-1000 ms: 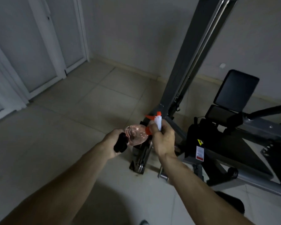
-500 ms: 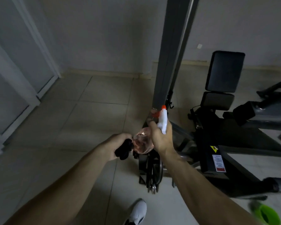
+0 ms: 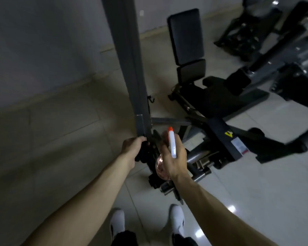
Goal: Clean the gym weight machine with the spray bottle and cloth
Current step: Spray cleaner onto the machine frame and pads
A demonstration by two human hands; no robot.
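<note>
**Spray bottle** (image 3: 172, 146): white head, orange nozzle, pink body. It is held in the right hand (image 3: 175, 157), the grip wrapped round its neck, just beside the grey upright post (image 3: 132, 68) of the weight machine.

**Black cloth** (image 3: 142, 157): bunched in the left hand (image 3: 132, 148), the grip curled round it at the post's base. Contact with the post cannot be confirmed in the gloom.

**Hazards:** mist may be thrown past the narrow post onto the glossy tile floor (image 3: 256, 174) near the white shoes (image 3: 177, 221), and a slip invited. The cloth may be snagged on base hardware.
</note>
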